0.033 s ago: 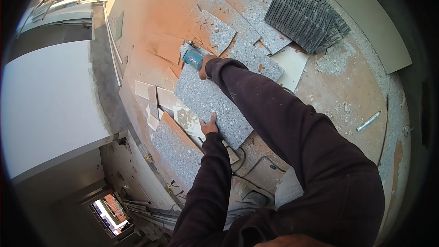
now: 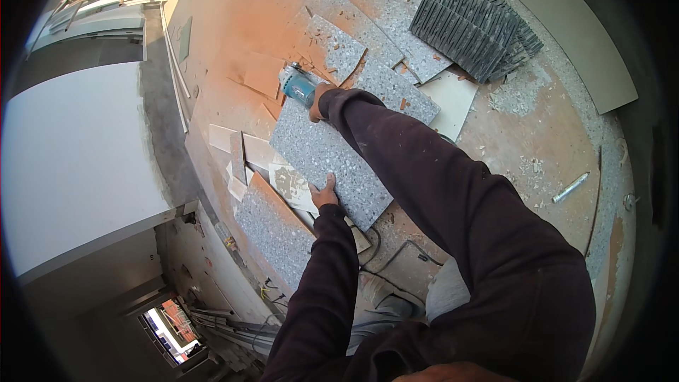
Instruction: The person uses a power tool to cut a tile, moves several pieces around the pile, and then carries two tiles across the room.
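My right hand [image 2: 317, 102] is wrapped round the teal body of an angle grinder [image 2: 298, 88]. The grinder's metal head lies at the far left corner of a grey speckled tile [image 2: 332, 152]. My left hand [image 2: 325, 194] grips the same tile at its near left edge, thumb on the top face, other fingers partly hidden at the edge. My right sleeve covers part of the tile's right side. The grinder's disc cannot be made out clearly.
More speckled tiles [image 2: 338, 49] and orange dust lie beyond. A stack of dark ridged panels [image 2: 470, 28] stands far right. Another speckled tile [image 2: 272, 230] leans near my left arm. A black cable [image 2: 396, 251] runs by my feet; a silver tube [image 2: 570, 188] lies right.
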Available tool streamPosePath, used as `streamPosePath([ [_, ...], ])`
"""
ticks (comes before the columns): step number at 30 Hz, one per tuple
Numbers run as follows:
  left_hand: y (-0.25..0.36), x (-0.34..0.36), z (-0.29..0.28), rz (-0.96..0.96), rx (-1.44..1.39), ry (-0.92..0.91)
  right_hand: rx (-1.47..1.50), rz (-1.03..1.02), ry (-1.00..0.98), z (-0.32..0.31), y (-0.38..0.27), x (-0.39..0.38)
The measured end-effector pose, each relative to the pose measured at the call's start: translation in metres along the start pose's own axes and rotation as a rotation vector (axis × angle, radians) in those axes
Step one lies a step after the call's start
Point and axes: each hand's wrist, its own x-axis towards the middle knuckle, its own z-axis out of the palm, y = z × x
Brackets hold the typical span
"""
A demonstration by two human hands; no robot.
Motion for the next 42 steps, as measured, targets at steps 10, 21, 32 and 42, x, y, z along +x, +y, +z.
streamPosePath([
  [10,-0.007,0.004,0.002,0.001,-0.080,0.024,-0.033,0.061,0.026,0.001,0.006,-0.019],
  [21,-0.004,0.006,-0.001,0.002,-0.020,0.030,-0.027,0.040,-0.005,0.003,0.018,-0.030],
  [32,0.011,-0.005,-0.002,-0.029,0.013,0.010,-0.050,0.041,-0.026,-0.001,0.023,-0.044],
  [42,0.023,-0.015,0.004,-0.041,0.023,0.005,-0.041,0.039,-0.076,-0.004,0.031,-0.035],
])
